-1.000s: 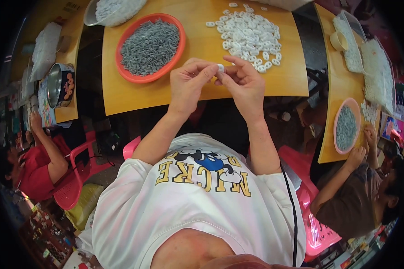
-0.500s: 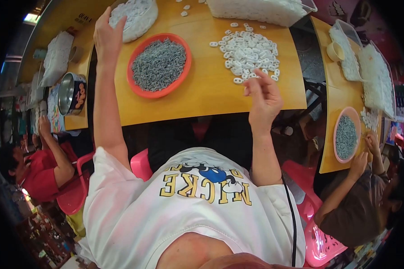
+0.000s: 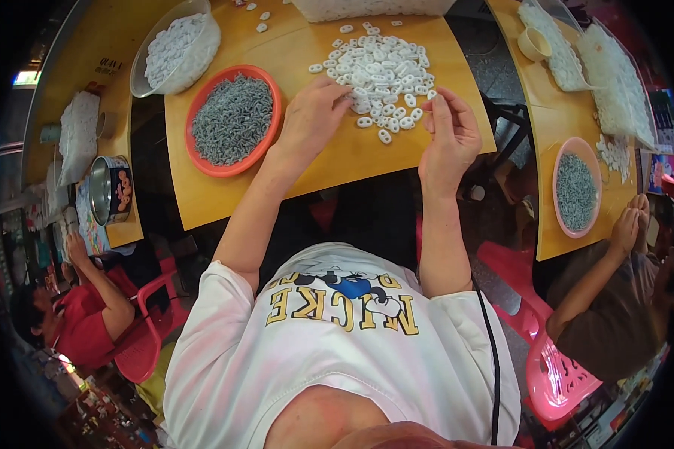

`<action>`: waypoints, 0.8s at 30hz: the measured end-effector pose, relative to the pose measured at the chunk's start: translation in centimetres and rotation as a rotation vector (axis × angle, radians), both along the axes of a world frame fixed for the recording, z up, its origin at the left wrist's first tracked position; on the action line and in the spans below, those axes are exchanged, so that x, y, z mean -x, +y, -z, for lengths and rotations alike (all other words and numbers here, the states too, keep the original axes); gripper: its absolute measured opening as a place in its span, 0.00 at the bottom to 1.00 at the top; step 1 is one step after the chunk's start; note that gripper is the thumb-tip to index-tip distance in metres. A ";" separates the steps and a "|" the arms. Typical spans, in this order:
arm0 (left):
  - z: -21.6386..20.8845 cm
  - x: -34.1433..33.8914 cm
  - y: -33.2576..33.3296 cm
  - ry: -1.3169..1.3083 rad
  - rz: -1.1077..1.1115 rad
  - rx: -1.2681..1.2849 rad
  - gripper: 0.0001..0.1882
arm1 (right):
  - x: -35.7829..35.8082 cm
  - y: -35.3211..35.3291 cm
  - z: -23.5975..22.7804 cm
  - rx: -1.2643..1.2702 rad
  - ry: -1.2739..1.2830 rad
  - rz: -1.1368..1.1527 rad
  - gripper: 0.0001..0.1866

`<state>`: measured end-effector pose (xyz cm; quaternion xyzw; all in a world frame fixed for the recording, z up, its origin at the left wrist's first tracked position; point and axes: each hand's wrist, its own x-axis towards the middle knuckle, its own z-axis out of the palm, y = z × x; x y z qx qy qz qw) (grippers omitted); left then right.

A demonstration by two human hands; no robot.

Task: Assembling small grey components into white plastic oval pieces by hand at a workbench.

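Left hand (image 3: 312,122) is resting palm down on the table (image 3: 337,161), its fingertips curling loosely into the near left edge of the white pieces (image 3: 382,71); whether it is gripping one, I cannot tell. Right hand (image 3: 448,135) is hovering half open at the pile's near right edge, fingers raised, holding nothing visible. Left of the hands an orange bowl (image 3: 232,120) of grey parts is sitting, a clear bowl (image 3: 174,49) beyond it.

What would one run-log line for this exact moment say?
left hand: fingertips in white pieces pile | right hand: raised at pile edge, grasp unclear | orange bowl of grey parts: left of hands
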<state>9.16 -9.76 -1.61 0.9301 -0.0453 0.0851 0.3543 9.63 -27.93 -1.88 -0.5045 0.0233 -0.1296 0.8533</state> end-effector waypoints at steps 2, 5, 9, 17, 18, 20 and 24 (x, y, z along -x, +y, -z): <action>0.1 0.1 0.0 -0.031 0.012 -0.004 0.10 | 0.1 0.1 0.0 0.012 0.001 0.005 0.08; -0.1 1.1 0.4 -0.010 0.006 -0.033 0.09 | 0.1 0.1 0.0 0.008 0.012 -0.020 0.08; -0.7 2.3 0.9 0.073 -0.025 0.126 0.08 | 0.2 0.2 0.0 0.032 0.003 -0.041 0.08; -0.4 2.8 1.1 0.093 -0.117 0.239 0.07 | 1.2 1.3 -0.2 0.124 0.024 -0.112 0.07; -0.4 2.7 1.2 0.092 -0.118 0.240 0.07 | 1.4 1.5 -0.4 0.183 0.016 -0.120 0.07; -0.1 2.5 1.6 0.241 -0.162 0.507 0.07 | 1.7 1.7 -0.4 0.244 0.010 -0.128 0.08; -0.3 2.7 1.7 0.258 -0.131 0.898 0.07 | 2.0 2.2 -0.3 0.383 -0.011 -0.277 0.07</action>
